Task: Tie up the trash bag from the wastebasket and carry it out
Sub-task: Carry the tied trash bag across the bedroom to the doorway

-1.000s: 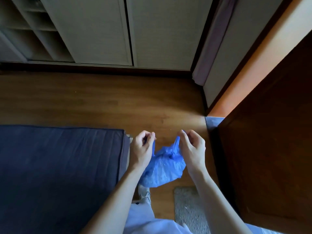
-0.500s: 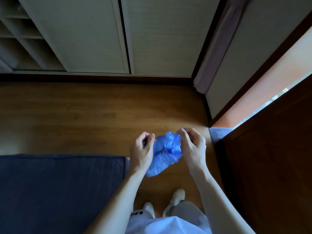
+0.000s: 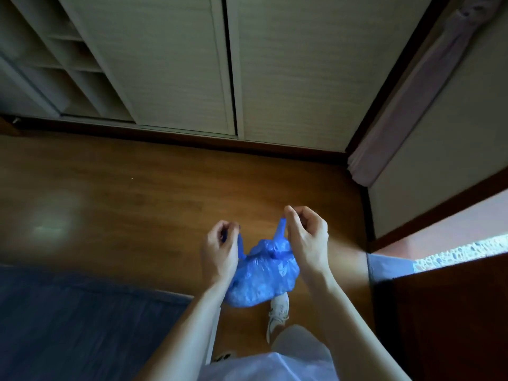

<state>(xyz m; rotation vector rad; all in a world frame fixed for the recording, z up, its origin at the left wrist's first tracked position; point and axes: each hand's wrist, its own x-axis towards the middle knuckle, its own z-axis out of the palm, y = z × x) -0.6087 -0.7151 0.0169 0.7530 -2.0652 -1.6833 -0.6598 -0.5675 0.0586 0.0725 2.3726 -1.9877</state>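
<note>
A small blue plastic trash bag hangs in the air between my two hands, above the wooden floor. My left hand pinches one blue tail of the bag's mouth at its left. My right hand pinches the other tail, which stands up from the bag at its right. A knot-like bunch of plastic sits between the two tails on top of the bag. The wastebasket is not in view.
A dark blue mattress lies at lower left. Pale sliding closet doors stand ahead, open shelves at their left. A dark wooden door is at the right, with a rolled curtain above. My white shoe is on the floor.
My hands have drawn apart and pulled the two tails of the bag outward, the right hand rising a little. I have stepped forward, so the mattress fell back toward the lower left.
</note>
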